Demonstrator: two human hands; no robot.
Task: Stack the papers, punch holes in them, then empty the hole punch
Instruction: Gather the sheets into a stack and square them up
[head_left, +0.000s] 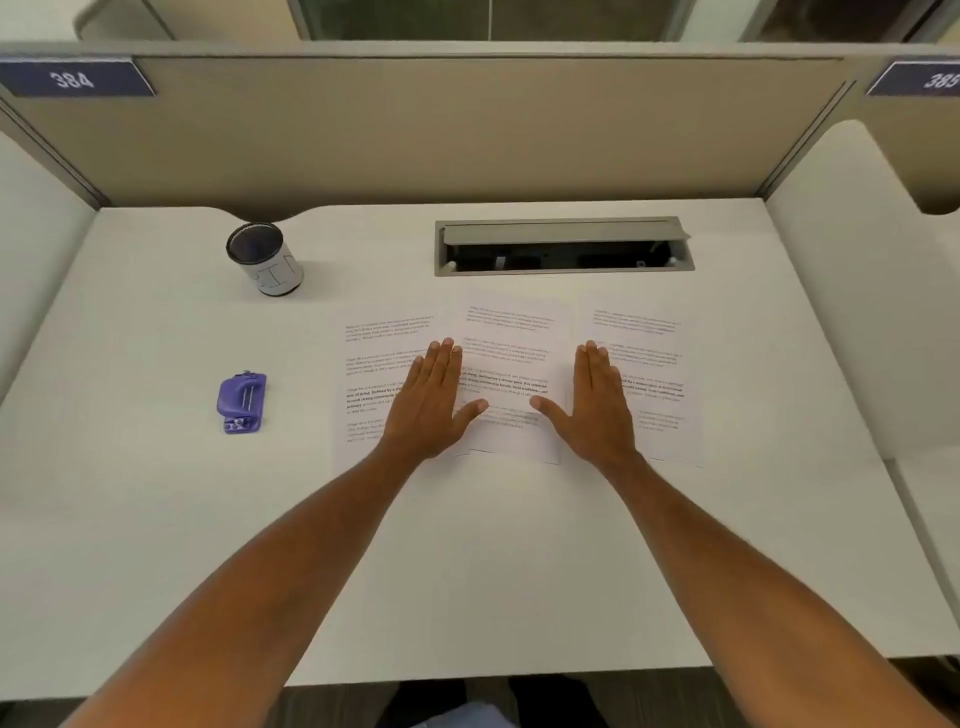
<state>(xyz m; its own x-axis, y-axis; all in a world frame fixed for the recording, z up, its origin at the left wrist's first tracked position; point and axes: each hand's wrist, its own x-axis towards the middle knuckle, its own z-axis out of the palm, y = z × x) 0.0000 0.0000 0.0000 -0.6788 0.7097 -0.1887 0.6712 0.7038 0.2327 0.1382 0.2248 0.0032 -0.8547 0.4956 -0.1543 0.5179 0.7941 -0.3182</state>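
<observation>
Stacking is the step we judge to be in hand; nothing is gathered yet.

Item, papers: three printed sheets lie side by side on the desk (156, 519), toward its far edge and right of centre. The left sheet (382, 358) and the middle sheet (511, 332) overlap slightly; the right sheet (649, 364) sits just beside the middle one, and we cannot tell whether they touch.

Item, hands: our left hand (428, 405) lies flat, fingers together and thumb spread, across the seam of the left and middle sheets. Our right hand (597, 410) lies flat likewise across the seam of the middle and right sheets. Both palms press down; neither grips anything.

Item, hole punch (242, 402): purple, untouched, well apart from the papers, toward the desk's left edge.

Item, cup (265, 265): a cylindrical container, upright, near the far left corner.

Item, cable tray (563, 247): open slot along the far edge, just beyond the middle sheet.

Next move, as we judge it: slide the outer sheets inward over the middle one, then square the edges. Pushing away risks a sheet reaching the open slot.

Room: the near half of the desk is bare, and a clear lane runs left to the punch.
</observation>
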